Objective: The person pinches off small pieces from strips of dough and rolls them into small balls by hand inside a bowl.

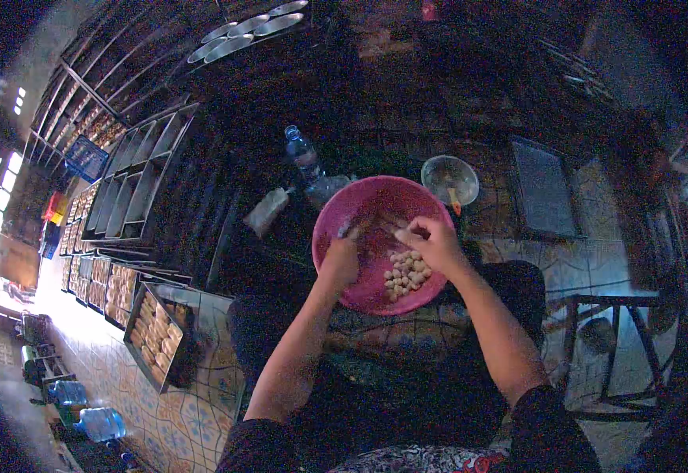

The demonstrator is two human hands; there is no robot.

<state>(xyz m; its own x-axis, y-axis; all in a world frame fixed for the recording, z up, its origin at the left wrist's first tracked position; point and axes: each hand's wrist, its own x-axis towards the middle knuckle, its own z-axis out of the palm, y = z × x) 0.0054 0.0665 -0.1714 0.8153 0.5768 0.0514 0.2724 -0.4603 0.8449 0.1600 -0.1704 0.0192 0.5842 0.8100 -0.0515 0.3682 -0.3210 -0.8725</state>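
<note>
A pink plastic basin (330, 203) sits between my knees, and both hands are inside its rim. My left hand (341, 258) is closed at the basin's left side, with a small greyish thing at its fingertips that is too blurred to name. My right hand (436, 246) is at the right side, thumb and fingers pinched together. A pale bit shows near its fingertips, too small and grainy to make out. Below the right hand, a pile of small pale round balls (407, 275) lies on the basin's bottom.
Behind the basin are a metal bowl (435, 168) with an orange-tipped utensil, a plastic bottle (304, 155) and a clear bag (267, 211). To the left stand a tray of bread rolls (155, 335) and racks (135, 185). A metal frame (613, 303) is at right.
</note>
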